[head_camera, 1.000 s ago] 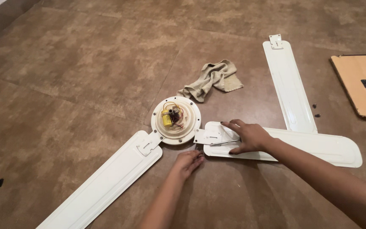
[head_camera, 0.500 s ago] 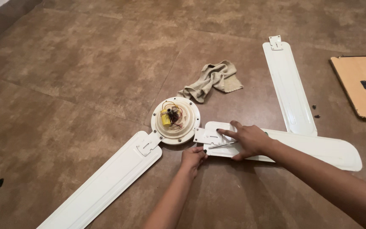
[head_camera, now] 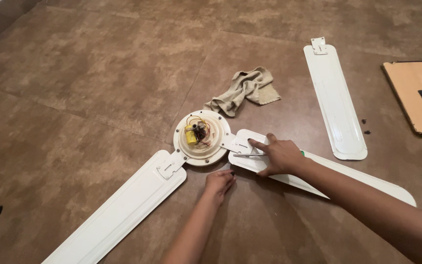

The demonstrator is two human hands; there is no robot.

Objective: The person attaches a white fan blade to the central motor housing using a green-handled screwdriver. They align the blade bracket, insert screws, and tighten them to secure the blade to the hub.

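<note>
Cream fan blade [head_camera: 318, 177], beige rag [head_camera: 244, 91], mottled brown floor [head_camera: 98, 83].
</note>
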